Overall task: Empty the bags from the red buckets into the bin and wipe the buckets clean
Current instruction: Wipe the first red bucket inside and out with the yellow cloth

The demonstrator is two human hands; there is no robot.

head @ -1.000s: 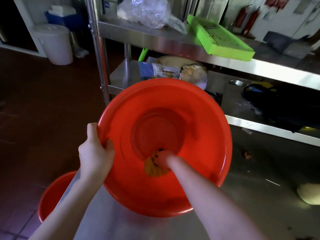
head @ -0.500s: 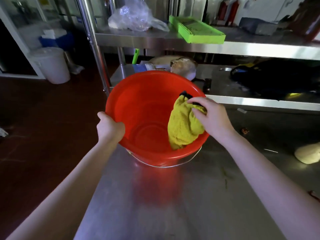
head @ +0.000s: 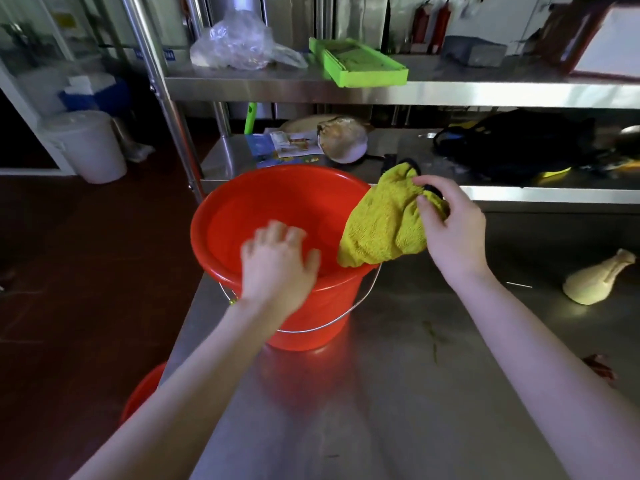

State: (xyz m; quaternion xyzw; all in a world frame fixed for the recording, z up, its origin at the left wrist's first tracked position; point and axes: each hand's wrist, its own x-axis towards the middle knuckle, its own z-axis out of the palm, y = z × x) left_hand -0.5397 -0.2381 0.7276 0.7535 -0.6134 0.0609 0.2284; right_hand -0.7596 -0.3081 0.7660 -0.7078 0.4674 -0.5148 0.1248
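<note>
- a round red plastic bucket [head: 277, 202] stands upright on the stainless steel table [head: 398, 393], near the table's far left corner; its thin wire handle [head: 311, 329] hangs down against the near wall.
- a yellow terry cloth [head: 381, 230] is draped over the bucket's right rim, part of it inside and part bunched above the edge.
- the right hand [head: 453, 233] grasps the top of the cloth, thumb and curled fingers pinching the bunched fabric just beyond the rim.
- the left hand [head: 277, 268] is over the bucket's near rim, blurred, fingers spread and relaxed with nothing in them; whether it touches the rim i cannot tell.
- a second red bucket [head: 142, 393] shows partly on the floor by the table's left edge.
- a pale yellowish lump [head: 595, 282] lies on the table, well to the right.
- behind the table, a steel rack holds a flat green tray [head: 360, 65] and a crumpled clear plastic bag [head: 235, 43] on top, and a black bag [head: 512, 143] below.
- a white lidded bin [head: 90, 147] stands on the floor at far left.
</note>
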